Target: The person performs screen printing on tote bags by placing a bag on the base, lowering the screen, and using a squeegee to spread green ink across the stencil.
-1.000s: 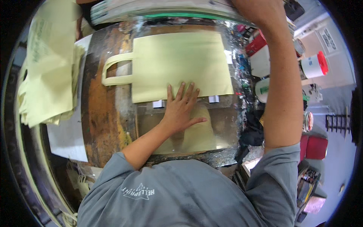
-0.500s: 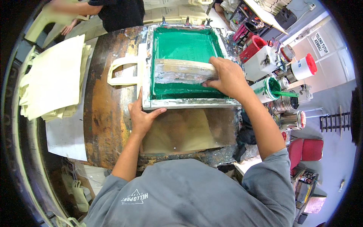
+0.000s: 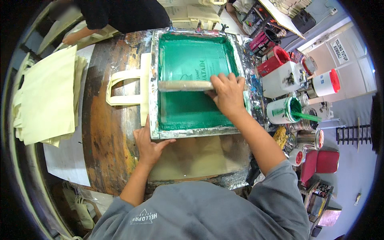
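While the right hand (image 3: pixel 229 91) sits clamped on the right part of a wooden-handled squeegee (image 3: pixel 182 85), thumb below and fingers over the grip, the left hand (image 3: pixel 148 147) braces the near left corner of a screen-printing frame (image 3: pixel 154 116), its thumb spread apart from the fingers, along the near edge. The squeegee lies left to right across the ink-covered green mesh (image 3: pixel 192 114), about midway between the frame's near and far sides; dark lettering shows just beyond it. Under the frame is a pale yellow tote bag (image 3: pixel 145 96), of which a strip and the looped handle emerge at the left. Wing-nut clamps (image 3: pixel 199 26) stand at the frame's far edge, and a glossy plate (image 3: pixel 188 162) lies on the near side of the paint-stained worktable (image 3: pixel 104 152).

To the left rests a stack of pale yellow tote bags (image 3: pixel 50 98). To the right, a tub of green ink (image 3: pixel 279 112) with a green stick (image 3: pixel 308 116) stands near a red tub (image 3: pixel 273 63). At the far left, a co-worker (image 3: pixel 128 16) in a dark top reaches leftward.
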The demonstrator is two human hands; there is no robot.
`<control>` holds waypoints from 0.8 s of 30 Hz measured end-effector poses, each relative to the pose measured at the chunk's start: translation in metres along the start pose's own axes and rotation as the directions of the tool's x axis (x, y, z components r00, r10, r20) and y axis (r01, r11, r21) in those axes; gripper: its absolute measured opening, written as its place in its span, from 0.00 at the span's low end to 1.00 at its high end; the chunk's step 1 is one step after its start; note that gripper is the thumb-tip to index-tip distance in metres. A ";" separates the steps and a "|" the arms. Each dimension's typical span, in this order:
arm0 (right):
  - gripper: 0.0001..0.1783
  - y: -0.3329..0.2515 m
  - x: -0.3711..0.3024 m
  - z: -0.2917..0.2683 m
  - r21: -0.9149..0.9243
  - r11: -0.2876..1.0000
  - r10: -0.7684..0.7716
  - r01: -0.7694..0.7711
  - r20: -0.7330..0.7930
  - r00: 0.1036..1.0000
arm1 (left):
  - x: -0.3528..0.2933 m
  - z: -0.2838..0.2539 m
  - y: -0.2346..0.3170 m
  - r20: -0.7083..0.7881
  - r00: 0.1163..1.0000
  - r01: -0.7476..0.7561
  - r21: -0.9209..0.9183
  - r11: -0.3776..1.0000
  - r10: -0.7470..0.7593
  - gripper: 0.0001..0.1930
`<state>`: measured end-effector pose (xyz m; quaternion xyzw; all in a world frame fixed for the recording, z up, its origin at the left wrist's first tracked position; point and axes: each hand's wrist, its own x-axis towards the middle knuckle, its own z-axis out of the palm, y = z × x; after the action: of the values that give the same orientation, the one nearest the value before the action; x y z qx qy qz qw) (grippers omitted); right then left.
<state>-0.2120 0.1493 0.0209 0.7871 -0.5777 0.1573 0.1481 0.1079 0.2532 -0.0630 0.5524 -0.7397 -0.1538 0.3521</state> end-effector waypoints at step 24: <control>0.31 0.093 0.196 0.102 0.046 0.991 -0.123 0.122 0.007 0.992 | 0.358 0.058 0.013 -0.091 0.831 -0.452 0.464 0.762 0.549 0.41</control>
<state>-0.2377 -0.0889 0.0155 0.8251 -0.5252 0.1574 0.1366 0.0074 -0.0827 0.0296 0.4095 -0.8319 0.1732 0.3320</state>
